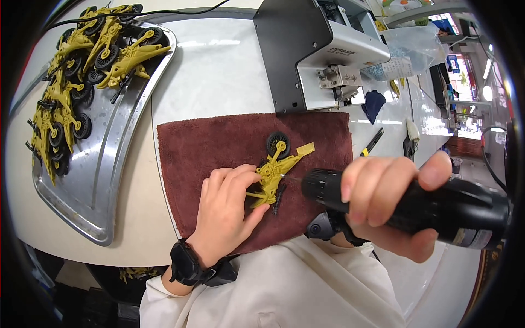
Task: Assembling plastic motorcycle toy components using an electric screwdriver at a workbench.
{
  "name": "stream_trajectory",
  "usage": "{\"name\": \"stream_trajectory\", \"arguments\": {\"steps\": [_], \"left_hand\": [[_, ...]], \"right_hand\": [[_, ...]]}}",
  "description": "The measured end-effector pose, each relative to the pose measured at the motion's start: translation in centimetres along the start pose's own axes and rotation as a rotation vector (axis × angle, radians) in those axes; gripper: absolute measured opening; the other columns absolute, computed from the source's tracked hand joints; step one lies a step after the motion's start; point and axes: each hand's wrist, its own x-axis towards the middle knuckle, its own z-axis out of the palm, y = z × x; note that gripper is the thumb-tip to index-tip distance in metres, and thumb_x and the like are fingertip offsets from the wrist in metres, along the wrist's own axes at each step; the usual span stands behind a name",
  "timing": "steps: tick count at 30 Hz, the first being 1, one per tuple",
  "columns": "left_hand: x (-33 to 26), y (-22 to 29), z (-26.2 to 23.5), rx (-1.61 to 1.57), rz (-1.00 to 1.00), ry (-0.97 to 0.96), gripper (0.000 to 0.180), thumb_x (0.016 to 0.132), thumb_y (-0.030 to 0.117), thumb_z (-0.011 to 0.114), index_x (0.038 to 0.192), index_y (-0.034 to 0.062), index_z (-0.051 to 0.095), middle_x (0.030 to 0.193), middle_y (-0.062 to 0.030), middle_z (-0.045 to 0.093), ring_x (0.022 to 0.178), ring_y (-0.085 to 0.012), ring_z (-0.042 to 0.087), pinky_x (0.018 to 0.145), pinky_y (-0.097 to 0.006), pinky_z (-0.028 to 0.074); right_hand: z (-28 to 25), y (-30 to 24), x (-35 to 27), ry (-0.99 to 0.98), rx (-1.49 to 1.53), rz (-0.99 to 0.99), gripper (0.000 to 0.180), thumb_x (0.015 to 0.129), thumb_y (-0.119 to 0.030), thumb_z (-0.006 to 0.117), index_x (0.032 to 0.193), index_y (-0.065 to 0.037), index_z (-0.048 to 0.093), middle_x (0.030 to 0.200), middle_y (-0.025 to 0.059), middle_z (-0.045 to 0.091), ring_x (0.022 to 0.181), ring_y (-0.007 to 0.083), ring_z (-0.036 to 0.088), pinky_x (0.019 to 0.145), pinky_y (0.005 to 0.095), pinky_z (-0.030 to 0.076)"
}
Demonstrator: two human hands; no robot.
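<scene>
A yellow toy motorcycle [272,176] with a black wheel [278,144] lies on its side on a dark red towel [202,145]. My left hand [225,203] holds it from the left, fingers and thumb closed around its near end. In my right hand [391,199] is a black electric screwdriver [437,210], gripped around its body and held nearly level. Its thin bit points left at the middle of the motorcycle; whether the tip touches a screw I cannot make out.
At the left, a metal tray [112,180] carries several yellow toy motorcycles [71,90]. Beyond the towel stands a grey and black machine [306,54]. To the right lie a yellow and black utility knife [372,142], a dark cloth [373,105] and a clear plastic bag [413,49].
</scene>
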Motion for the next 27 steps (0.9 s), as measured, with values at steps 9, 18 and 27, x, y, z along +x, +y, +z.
{"name": "stream_trajectory", "arguments": {"steps": [9, 18, 27], "left_hand": [[-0.1, -0.4, 0.2, -0.042, 0.012, 0.01, 0.057, 0.063, 0.008, 0.079, 0.113, 0.0056, 0.051, 0.118, -0.0077, 0.056, 0.098, -0.0277, 0.051, 0.081, -0.038, 0.04], [-0.1, -0.4, -0.1, -0.035, -0.007, 0.005, 0.057, 0.064, 0.008, 0.079, 0.114, 0.0051, 0.051, 0.117, -0.0085, 0.057, 0.098, -0.0281, 0.052, 0.081, -0.039, 0.04], [-0.2, -0.6, -0.1, -0.085, -0.029, 0.004, 0.057, 0.064, 0.006, 0.079, 0.113, 0.0055, 0.05, 0.116, -0.0084, 0.057, 0.098, -0.0278, 0.053, 0.081, -0.039, 0.04]], "right_hand": [[0.1, 2.0, -0.2, -0.041, -0.012, 0.067, 0.052, 0.088, -0.036, 0.058, 0.123, -0.008, 0.032, 0.074, 0.0072, 0.055, 0.06, 0.0197, 0.055, 0.07, 0.0374, 0.044], [1.0, 2.9, 0.6, -0.02, -0.024, 0.18, 0.044, 0.09, -0.031, 0.062, 0.116, -0.008, 0.034, 0.075, 0.0071, 0.055, 0.062, 0.0185, 0.055, 0.07, 0.0363, 0.045], [1.5, 4.1, 0.9, -0.088, -0.039, 0.17, 0.042, 0.089, -0.029, 0.065, 0.108, -0.007, 0.034, 0.076, 0.0077, 0.056, 0.062, 0.0182, 0.056, 0.069, 0.036, 0.046]]}}
